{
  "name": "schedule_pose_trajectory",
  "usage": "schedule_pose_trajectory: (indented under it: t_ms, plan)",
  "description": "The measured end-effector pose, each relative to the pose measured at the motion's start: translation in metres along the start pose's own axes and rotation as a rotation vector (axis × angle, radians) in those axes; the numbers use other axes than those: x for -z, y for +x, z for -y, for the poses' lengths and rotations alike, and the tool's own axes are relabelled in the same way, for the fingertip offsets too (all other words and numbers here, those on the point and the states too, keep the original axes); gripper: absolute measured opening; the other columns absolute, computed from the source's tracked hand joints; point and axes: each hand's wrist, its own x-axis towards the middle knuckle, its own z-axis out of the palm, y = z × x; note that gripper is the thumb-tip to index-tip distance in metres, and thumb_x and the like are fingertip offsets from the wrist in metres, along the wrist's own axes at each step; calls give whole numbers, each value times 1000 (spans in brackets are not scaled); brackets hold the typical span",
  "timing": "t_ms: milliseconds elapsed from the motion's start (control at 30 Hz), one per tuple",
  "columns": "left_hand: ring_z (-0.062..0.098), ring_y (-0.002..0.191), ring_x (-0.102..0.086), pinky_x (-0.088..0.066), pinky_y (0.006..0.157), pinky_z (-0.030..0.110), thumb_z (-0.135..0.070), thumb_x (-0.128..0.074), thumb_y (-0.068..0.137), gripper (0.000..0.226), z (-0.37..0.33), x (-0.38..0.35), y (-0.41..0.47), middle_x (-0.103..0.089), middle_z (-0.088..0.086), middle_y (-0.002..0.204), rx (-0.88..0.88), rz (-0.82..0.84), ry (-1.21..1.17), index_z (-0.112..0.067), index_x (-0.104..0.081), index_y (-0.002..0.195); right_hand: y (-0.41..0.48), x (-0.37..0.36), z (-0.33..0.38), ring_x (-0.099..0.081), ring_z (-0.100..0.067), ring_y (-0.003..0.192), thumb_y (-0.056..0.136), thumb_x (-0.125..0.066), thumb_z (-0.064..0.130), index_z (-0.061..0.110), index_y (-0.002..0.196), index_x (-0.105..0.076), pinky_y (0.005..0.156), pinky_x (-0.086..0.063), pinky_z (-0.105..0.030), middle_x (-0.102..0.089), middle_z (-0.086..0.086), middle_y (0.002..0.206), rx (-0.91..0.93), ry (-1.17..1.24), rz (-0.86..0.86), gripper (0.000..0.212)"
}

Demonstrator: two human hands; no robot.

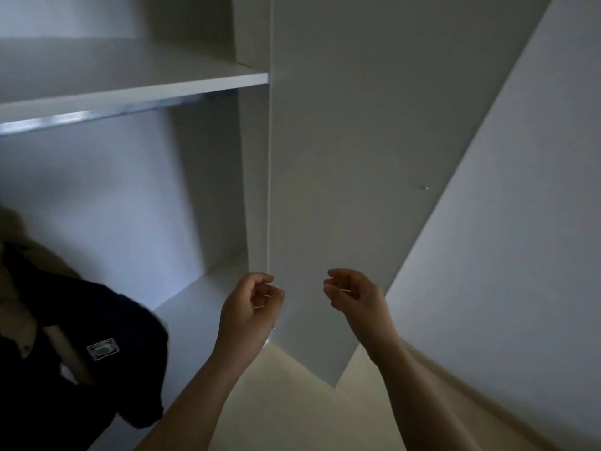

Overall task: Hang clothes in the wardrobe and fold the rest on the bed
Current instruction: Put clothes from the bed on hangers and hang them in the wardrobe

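Note:
I face an open white wardrobe (136,203) with a shelf (136,89) and a metal rail (97,113) just under it. A dark navy shirt (81,353) with a small chest patch hangs at the lower left, and a beige garment (19,288) sits behind it. My left hand (250,304) hovers at the edge of the open door (325,157), fingers loosely curled and holding nothing. My right hand (351,291) floats in front of the door panel, also loosely curled and empty. The bed is out of view.
The open wardrobe door stands straight ahead between my hands. A white wall (520,222) slants down the right side. Pale cream floor (309,411) shows below my forearms. The wardrobe floor (195,320) lies to the right of the hanging shirt.

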Motion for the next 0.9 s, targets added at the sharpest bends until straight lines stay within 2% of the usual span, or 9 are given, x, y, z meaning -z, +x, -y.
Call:
schedule_pose_trajectory:
  t_ms: [133, 267, 367, 600, 733, 900]
  plan:
    - [-3, 80, -61, -45, 63, 6, -23, -66, 86, 17, -24, -63, -14, -67, -7, 89, -68, 192, 10, -29, -60, 101, -33, 70, -16, -68, -5, 86, 87, -69, 17, 33, 98, -64, 78, -56, -25, -72, 6, 95, -41, 27, -187, 21]
    - [-2, 77, -61, -45, 63, 7, -21, -68, 85, 18, -50, -135, -46, -67, -6, 87, -141, 364, 10, -27, -60, 101, -77, 145, -36, -68, -6, 88, 87, -68, 14, 30, 100, -64, 81, -57, -29, -71, 4, 97, -82, 62, -371, 22]
    - [0, 75, -62, -45, 62, 8, -21, -68, 85, 18, -67, -188, -78, -68, -4, 86, -176, 471, -13, -29, -60, 100, -117, 198, -49, -68, -5, 87, 87, -68, 15, 30, 102, -64, 79, -57, -27, -71, 5, 97, -110, 64, -484, 22]
    - [2, 75, -63, -47, 66, 14, -18, -66, 86, 18, -114, -318, -195, -68, -2, 87, -244, 777, -51, -24, -59, 101, -238, 334, -84, -67, -1, 82, 86, -69, 16, 28, 104, -66, 68, -51, -14, -72, 7, 94, -140, 51, -792, 22]
    - [8, 77, -66, -51, 70, 20, -14, -67, 86, 16, -135, -369, -251, -68, -3, 86, -290, 910, -54, -20, -59, 99, -298, 384, -97, -67, -4, 83, 87, -69, 12, 27, 101, -65, 70, -50, -17, -71, 3, 97, -155, 65, -926, 21]
    - [14, 81, -66, -52, 75, 27, -13, -67, 86, 15, -158, -436, -326, -66, -4, 88, -342, 1126, -52, -16, -60, 100, -375, 437, -118, -67, -6, 83, 87, -68, 9, 15, 108, -65, 73, -53, -19, -71, -1, 100, -195, 85, -1151, 21]
